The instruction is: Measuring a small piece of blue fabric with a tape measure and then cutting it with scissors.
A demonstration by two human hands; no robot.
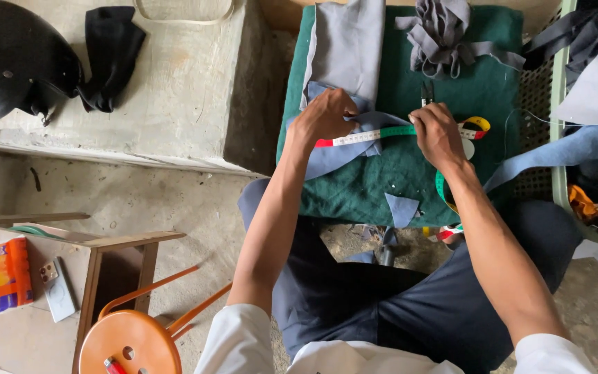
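Left hand [323,114]: we pinch tape [372,135] and blue cloth [333,156] at pad [361,187] middle.
Right hand [437,135]: pinches tape taut.
Risk: cloth may slip, skewing measure.

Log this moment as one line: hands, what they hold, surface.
left hand: pins tape measure on blue cloth | right hand: stretches tape | surface: green mat | scissors: untouched

A green cloth [410,180] covers the work surface. On it lie grey fabric [346,48], blue pieces [401,208], a tape measure [375,136] and what may be scissors [427,92].
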